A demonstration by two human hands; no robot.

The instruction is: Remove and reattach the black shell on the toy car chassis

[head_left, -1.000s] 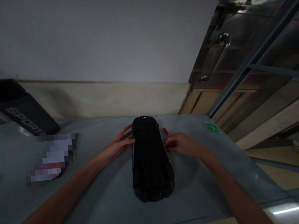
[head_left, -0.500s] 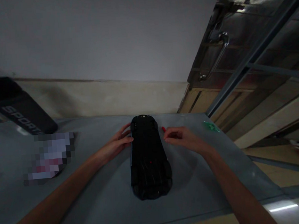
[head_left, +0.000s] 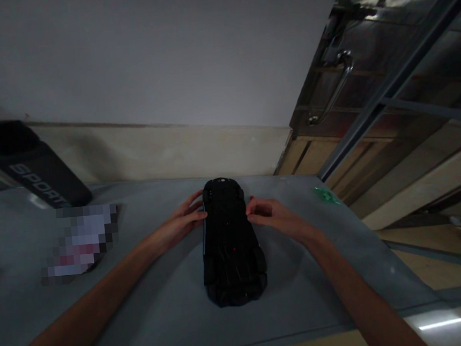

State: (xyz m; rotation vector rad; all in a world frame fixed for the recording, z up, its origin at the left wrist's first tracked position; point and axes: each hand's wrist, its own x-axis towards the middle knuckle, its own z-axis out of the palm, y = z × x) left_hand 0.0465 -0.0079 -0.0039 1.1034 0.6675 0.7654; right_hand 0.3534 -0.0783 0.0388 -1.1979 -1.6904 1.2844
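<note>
A black toy car (head_left: 230,232) lies upside down, its wheels and dark underside facing up. My left hand (head_left: 182,218) rests along the car's left side, thumb at the edge and fingers stretched and spread against it. On the opposite side, my right hand (head_left: 264,211) has its thumb and fingertips pinched together at the car's right edge. Whatever the pinch holds, if anything, is too small or hidden to make out. Just above those fingers a small red piece (head_left: 252,197) shows, mostly covered by the hand; I cannot tell whether it is held.
The grey table (head_left: 178,317) ends at a pale wall (head_left: 163,55). At left, a dark box marked SPORT (head_left: 48,173) leans near a blurred-out flat item (head_left: 81,240). A crumpled green piece (head_left: 326,195) lies near the right edge, beside a metal frame (head_left: 381,100).
My right hand has shifted left, bringing its pinched fingertips from beside the car to its right edge. Less of the red piece shows. My left hand stays against the car.
</note>
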